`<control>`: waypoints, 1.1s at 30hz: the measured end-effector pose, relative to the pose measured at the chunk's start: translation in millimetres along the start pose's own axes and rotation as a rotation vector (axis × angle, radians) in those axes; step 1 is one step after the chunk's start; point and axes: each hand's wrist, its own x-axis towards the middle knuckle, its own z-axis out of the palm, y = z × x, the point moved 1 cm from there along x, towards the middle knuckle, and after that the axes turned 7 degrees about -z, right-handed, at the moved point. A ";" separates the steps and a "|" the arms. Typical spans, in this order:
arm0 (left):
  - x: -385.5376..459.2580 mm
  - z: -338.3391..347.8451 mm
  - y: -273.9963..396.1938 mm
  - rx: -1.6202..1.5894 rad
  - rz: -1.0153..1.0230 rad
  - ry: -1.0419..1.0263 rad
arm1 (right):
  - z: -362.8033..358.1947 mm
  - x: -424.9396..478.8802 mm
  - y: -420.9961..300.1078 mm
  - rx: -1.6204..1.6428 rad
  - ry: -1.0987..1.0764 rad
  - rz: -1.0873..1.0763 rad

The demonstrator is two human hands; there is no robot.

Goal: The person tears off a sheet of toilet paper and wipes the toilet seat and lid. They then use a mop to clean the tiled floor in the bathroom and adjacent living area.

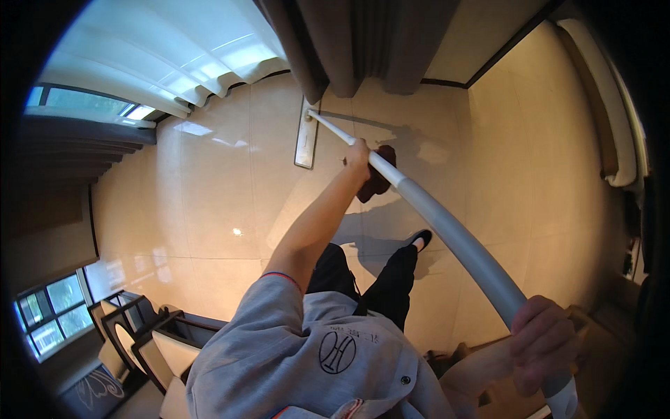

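A flat mop with a long grey and white handle (445, 220) slants across the view, from the lower right up to the floor. My left hand (358, 157) is closed around the thin white lower part of the handle. Near the thick top end, my right hand (543, 343) grips the grey tube. The narrow rectangular mop head (305, 139) lies flat on the floor, its far end at the hem of a dark curtain. A dark red cloth (382, 178) shows just beside my left hand, behind the handle; whether the hand holds it is unclear.
Glossy beige tiles make up the floor (220, 209). Dark curtains (366, 47) and a white sheer curtain (209, 47) hang ahead. Chairs with dark frames (162, 351) stand at lower left. A pale cushioned edge (607, 105) runs along the right. My black shoe (425, 240) is below the handle.
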 end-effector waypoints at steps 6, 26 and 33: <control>-40.8 164.3 -103.7 0.325 0.033 -0.002 | -134.7 -73.2 -52.6 -0.266 0.546 -0.048; -194.1 164.8 -283.8 -0.092 -0.320 -0.039 | -267.1 -88.3 -197.3 -0.661 1.231 0.106; -161.0 29.2 -162.9 -0.577 -0.078 0.246 | -177.9 40.3 -46.9 -0.314 0.950 0.274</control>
